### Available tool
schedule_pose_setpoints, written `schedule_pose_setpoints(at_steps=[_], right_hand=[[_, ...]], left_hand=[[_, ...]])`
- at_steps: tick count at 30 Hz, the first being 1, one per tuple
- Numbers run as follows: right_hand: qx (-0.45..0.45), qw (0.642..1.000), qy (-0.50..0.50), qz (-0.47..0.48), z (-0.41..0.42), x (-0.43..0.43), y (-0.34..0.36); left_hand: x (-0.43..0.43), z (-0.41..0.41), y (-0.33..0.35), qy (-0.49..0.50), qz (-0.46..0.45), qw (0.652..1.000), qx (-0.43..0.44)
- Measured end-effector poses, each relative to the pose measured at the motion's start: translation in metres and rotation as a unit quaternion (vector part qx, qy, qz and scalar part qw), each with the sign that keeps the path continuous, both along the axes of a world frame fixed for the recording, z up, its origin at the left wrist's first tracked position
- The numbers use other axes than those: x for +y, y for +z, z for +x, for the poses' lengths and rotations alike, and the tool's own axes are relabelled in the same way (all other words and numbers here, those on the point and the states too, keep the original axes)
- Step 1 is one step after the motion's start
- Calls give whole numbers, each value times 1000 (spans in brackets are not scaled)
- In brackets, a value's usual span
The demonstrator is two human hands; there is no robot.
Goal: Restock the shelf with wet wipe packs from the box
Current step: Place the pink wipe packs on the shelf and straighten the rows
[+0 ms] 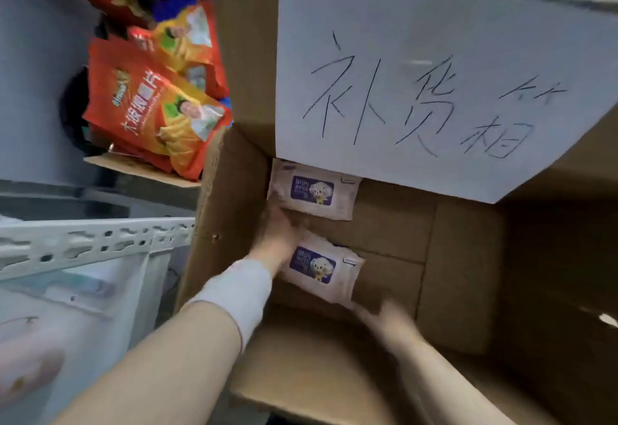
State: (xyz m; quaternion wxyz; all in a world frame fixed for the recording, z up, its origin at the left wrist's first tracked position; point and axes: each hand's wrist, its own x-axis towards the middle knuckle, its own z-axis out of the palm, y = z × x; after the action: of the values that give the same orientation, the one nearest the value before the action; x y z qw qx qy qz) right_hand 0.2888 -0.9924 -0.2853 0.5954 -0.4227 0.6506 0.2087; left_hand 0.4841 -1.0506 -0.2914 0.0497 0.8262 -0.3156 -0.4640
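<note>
inside the cardboard box (227, 190), the nearer wet wipe pack (321, 267) is flanked by the left hand (274, 237) and right hand (391, 321), seemingly for lifting; whether the fingers pinch it cannot be told through the blur.

Inside the open cardboard box (465, 274), the far wipe pack (312, 190) and near wipe pack (321, 269) face label-up.

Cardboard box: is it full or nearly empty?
Nearly empty: box shows a far wipe pack, a near wipe pack, bare floor; paper sign hides part.
</note>
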Motion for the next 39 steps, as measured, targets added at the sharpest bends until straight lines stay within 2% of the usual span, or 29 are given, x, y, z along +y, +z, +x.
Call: schedule_pose_setpoints(at_steps=[2,4,8,10,14,18,21,24,29,31,39], right_hand=[[-52,994,-100,9,16,-3,-38],[-67,985,-159,-12,31,-1,-63],[-33,977,-207,30,55,3,-82],[-8,977,-200,72,60,-1,-81],[-21,966,-245,81,49,-6,-82],[-71,958,-272,47,30,-5,-73],[-87,950,-298,44,16,-2,-68],[-95,939,-330,37,2,2,-56],[-79,922,-379,12,-31,5,-8],[-68,926,-372,-13,-46,8,15],[-94,918,-379,-73,-78,20,99]], left_hand=[[-24,8,-37,50,-52,997,-5],[-40,14,-63,75,-65,994,-45],[-48,7,-86,87,-42,987,-128],[-48,7,-92,77,-36,988,-133],[-56,17,-96,52,-17,998,-44],[-61,24,-88,100,-17,992,73],[-57,25,-79,112,-2,984,138],[-47,23,-63,133,-20,979,151],[-22,18,-15,181,-23,978,105],[-8,19,10,190,-26,977,92],[55,22,111,165,-142,975,45]])
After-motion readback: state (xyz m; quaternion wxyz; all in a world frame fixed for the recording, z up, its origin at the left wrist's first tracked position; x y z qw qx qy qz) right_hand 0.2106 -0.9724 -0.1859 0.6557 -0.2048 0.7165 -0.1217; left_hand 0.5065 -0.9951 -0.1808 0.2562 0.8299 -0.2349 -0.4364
